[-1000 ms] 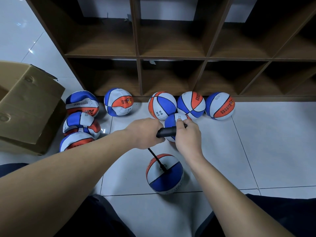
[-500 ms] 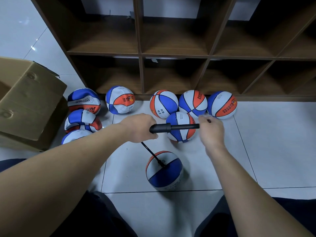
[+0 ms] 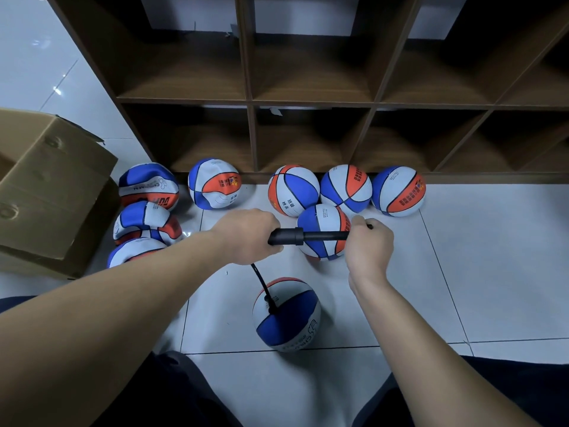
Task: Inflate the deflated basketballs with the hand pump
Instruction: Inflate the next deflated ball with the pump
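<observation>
Head view: nearest, the basketball [image 3: 286, 314] lies on the floor below both fists, the hose [image 3: 260, 280] plugged into it. The left hand [image 3: 246, 237] wraps the pump [image 3: 288, 236] barrel to steady it; the right hand [image 3: 371, 243] clamps the drawn-out handle for stroking. Beyond the knuckles, 5 round balls line the shelf [image 3: 308, 103].

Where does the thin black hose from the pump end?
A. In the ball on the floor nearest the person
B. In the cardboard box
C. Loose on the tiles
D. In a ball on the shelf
A: the hose runs from the pump down into the nearest ball.
</observation>
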